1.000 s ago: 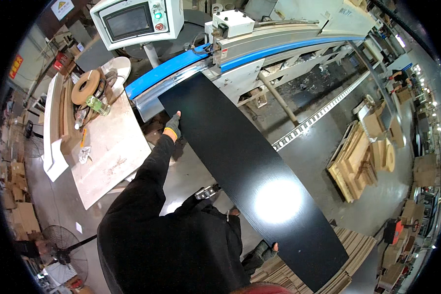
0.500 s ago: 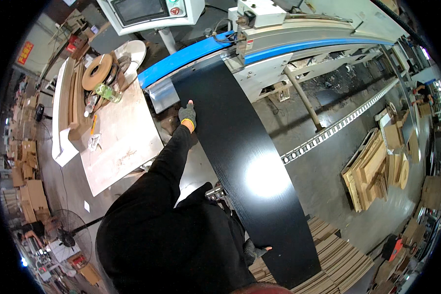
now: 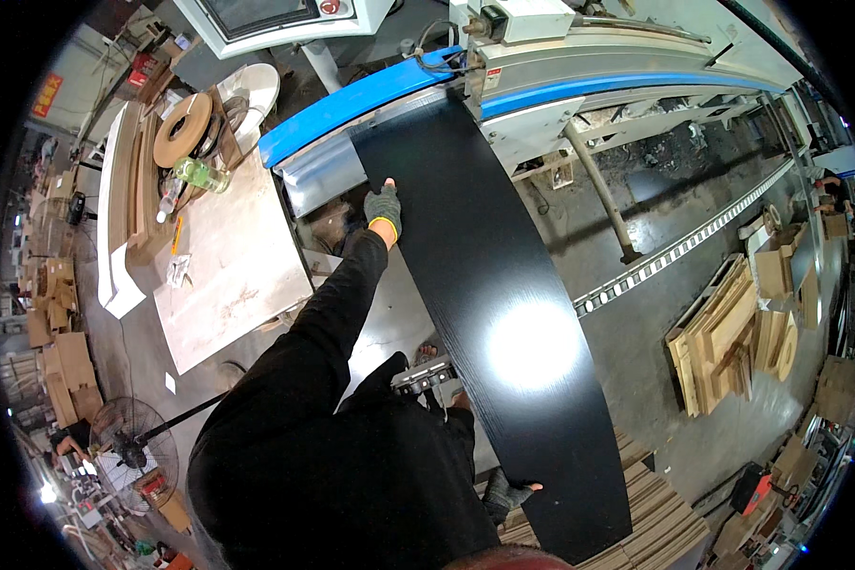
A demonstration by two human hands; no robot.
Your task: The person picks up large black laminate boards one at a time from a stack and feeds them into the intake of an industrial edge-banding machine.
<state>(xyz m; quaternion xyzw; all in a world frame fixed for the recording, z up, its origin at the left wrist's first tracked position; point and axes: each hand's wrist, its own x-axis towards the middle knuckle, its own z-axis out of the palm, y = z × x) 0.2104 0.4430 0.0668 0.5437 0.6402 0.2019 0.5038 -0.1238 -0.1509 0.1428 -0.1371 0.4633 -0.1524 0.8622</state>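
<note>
A long black wood-grain panel runs from the machine down toward my body, a bright glare on its surface. Its far end lies at the machine's edge, beside a shiny metal plate and below a blue guard strip. My left hand, in a grey glove with a yellow cuff, grips the panel's left edge near that far end, thumb on top and fingers hidden beneath. At the near end my right hand, also gloved, holds the same edge, with its bare thumb tip over the top.
On the left, a pale worktable carries an edge-banding roll and a green bottle. A roller rail extends to the right. Stacked boards lie under the panel's near end; wood offcuts stand farther right. A fan is lower left.
The panel has shifted to the right along the machine, exposing more of the metal plate. Both hands have moved with it, keeping their grip on its left edge.
</note>
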